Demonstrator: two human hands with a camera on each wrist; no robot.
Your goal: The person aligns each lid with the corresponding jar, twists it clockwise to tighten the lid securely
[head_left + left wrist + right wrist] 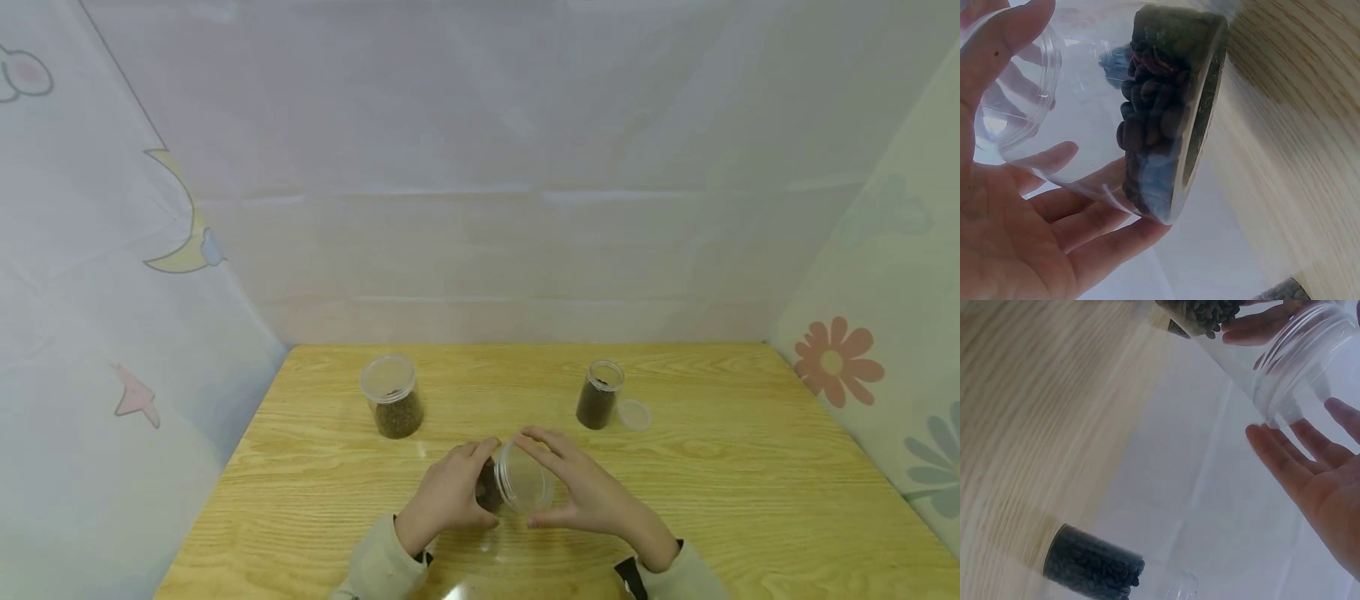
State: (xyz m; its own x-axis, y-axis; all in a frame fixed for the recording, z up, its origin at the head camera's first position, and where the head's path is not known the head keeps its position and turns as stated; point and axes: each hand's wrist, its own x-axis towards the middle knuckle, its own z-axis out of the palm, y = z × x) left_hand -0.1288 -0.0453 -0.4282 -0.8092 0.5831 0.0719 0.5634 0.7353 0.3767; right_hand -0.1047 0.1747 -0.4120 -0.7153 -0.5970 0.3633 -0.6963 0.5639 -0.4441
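My left hand (452, 493) grips a clear jar (1088, 119) partly filled with dark coffee beans (1150, 119), its thumb on one side and fingers on the other. The jar is tilted, its base toward the left and its top toward my right hand (588, 490). Around the clear lid (1316, 362) at that top, the right thumb and fingers span opposite edges, fingertips at the rim. In the left wrist view, the beans lie against the jar's base. The left palm partly hides the jar in the head view.
Toward the back left stands a wide lidded jar (399, 415) with dark contents. An uncapped narrower jar (596, 406) of dark contents stands back right, a small clear lid (635, 415) lying beside it. Light cloth (480, 250) hangs behind the wooden table (720, 467).
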